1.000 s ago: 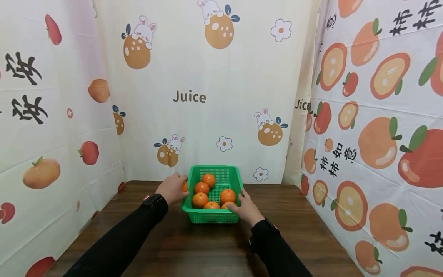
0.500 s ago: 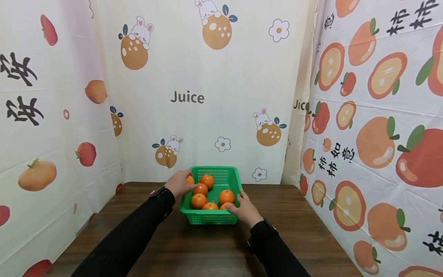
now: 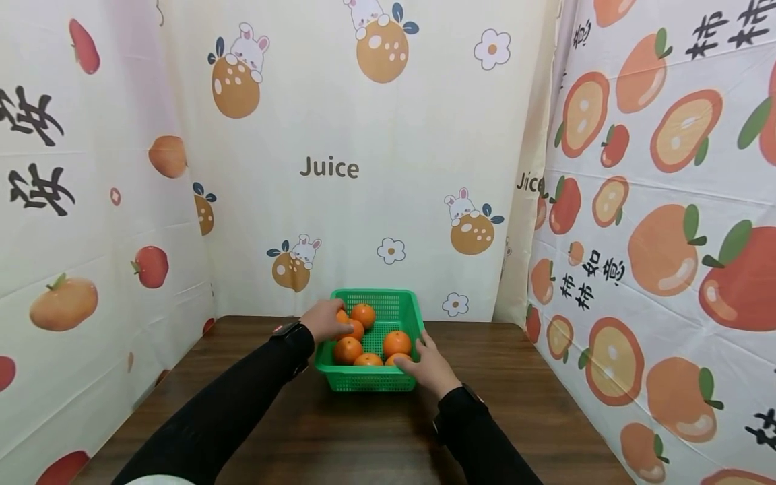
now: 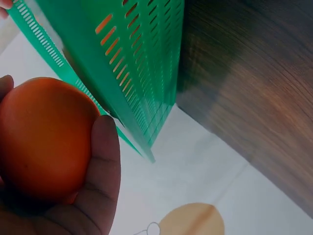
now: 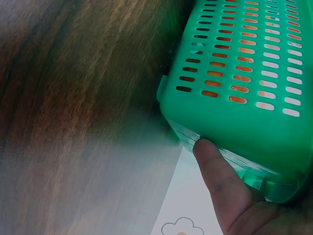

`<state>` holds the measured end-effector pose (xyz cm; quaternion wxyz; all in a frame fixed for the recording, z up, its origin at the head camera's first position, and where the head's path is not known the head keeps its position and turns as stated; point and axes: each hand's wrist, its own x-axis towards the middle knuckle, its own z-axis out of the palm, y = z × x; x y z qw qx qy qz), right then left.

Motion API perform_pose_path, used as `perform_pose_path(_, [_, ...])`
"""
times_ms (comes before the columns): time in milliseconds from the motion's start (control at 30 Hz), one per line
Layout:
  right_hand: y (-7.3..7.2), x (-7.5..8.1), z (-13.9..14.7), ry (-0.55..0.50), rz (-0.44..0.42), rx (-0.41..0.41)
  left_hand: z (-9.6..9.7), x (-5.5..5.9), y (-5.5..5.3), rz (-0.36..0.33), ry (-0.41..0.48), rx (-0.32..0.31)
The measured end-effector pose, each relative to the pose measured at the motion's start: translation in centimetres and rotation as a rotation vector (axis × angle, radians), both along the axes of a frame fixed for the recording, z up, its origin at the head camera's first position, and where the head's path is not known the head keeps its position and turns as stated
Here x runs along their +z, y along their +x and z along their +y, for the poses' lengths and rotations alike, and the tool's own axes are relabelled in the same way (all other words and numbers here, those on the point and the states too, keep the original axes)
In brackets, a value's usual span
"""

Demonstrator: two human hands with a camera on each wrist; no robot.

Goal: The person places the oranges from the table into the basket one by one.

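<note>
A green plastic basket (image 3: 377, 382) with slotted walls stands on the table, several oranges (image 3: 397, 343) inside it. My left hand (image 3: 324, 321) is at the basket's left rim, its fingers reaching over the inside. It holds an orange (image 4: 46, 139) between thumb and fingers; in the head view the hand partly covers this fruit. My right hand (image 3: 433, 367) grips the near right corner of the basket, thumb over the rim. In the right wrist view one straight finger (image 5: 215, 171) lies along the outer wall; the other fingers are mostly hidden.
The dark wooden table (image 3: 376, 438) extends in front of the basket and to both sides. A cream printed cloth (image 3: 376, 222) hangs close behind it. Printed side cloths (image 3: 606, 283) rise at the left and right edges.
My left hand has carried the orange rightward, from outside the left rim to over the basket's left side. The right hand has stayed at its corner.
</note>
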<state>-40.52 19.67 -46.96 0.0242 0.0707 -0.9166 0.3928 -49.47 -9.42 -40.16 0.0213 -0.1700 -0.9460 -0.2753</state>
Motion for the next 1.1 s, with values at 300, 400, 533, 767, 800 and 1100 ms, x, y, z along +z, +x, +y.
perform_pose_path(300, [-0.2, -0.3, 0.1, 0.004, -0.010, -0.017, 1.4, 0.5, -0.4, 0.055, -0.039, -0.043])
perform_pose_path(400, [-0.3, -0.3, 0.1, 0.001, -0.013, -0.013, 1.7, 0.8, -0.7, 0.098, -0.045, -0.078])
perform_pose_path(533, [-0.5, -0.3, 0.0, -0.001, -0.013, -0.014, 2.0, 1.1, -1.1, 0.119, -0.103, -0.131])
perform_pose_path(767, [-0.4, -0.3, 0.2, -0.004, -0.009, -0.012, 2.9, 1.1, -2.2, 0.057, -0.160, -0.146])
perform_pose_path(800, [-0.5, -0.3, 0.2, -0.008, -0.012, -0.013, 3.1, 1.1, -2.4, 0.050, -0.158, -0.141])
perform_pose_path(1100, [-0.5, -0.2, 0.2, -0.005, 0.003, -0.005, 5.2, 1.0, -3.5, 0.022, -0.203, -0.116])
